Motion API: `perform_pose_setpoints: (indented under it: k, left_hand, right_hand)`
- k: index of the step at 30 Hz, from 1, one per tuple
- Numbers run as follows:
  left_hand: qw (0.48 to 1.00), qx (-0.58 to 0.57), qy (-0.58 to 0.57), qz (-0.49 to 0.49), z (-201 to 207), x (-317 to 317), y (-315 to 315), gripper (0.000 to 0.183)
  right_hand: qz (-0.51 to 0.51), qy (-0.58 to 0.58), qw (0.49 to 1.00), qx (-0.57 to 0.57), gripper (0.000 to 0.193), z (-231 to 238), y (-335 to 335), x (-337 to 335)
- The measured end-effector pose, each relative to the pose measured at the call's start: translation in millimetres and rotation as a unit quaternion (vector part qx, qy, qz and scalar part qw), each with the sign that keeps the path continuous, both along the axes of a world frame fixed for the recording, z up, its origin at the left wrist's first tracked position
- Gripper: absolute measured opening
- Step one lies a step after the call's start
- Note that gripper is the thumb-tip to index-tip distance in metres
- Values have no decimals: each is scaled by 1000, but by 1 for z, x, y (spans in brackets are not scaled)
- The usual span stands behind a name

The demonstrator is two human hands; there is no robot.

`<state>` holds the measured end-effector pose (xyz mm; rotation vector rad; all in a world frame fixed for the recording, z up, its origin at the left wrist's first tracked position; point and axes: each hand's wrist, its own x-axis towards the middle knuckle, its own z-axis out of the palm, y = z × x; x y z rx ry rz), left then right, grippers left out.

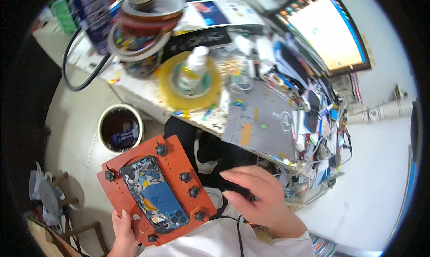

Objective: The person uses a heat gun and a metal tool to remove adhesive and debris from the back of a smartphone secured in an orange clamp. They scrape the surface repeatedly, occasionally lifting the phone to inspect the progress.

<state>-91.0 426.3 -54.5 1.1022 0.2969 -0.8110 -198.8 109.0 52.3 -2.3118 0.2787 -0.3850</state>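
An orange-red clamping board [169, 163] is tilted over my lap, with several black star knobs around its edge. Gripped in it lies a phone [161, 199], its back facing up. Part of that back is intact blue glass with the camera lenses [178, 218] at the near end; the rest is broken, with shards and yellow and dark patches showing. My left hand [124, 232] is closed on the board's near left edge, thumb on top. To the right of the board, my right hand [260, 196] hovers with thumb and fingers apart, holding nothing.
Beyond my lap stands a cluttered desk with a grey mat [268, 118], a tape roll [168, 84] around a white-capped bottle [195, 66], stacked tubs [148, 19] and a lit monitor [327, 28]. A round bin [103, 140] stands on the floor at left, near a wooden stool [92, 230].
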Motion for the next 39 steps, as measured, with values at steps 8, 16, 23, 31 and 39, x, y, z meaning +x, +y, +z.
perform_pose_setpoints:
  k: [8, 16, 23, 31, 39]
  left_hand:
    - [993, 36, -3, -117, 15, -30, -74, 49]
    - [987, 24, -15, -161, 67, -69, -177, 49]
    - [988, -17, 2, -152, 59, -81, -216, 57]
    - [994, -85, 48, -54, 25, -99, -240, 66]
    - [994, -82, -2, -72, 18, -97, -257, 66]
  right_hand:
    - [-252, -131, 958, -37, 33, 52, -59, -89]
    - [58, 21, 981, -183, 25, 113, -101, -120]
    - [160, 38, 967, -195, 27, 78, -120, -107]
    - [193, 62, 966, -161, 29, 45, -123, -114]
    - [165, 91, 969, -160, 31, 49, -129, -131]
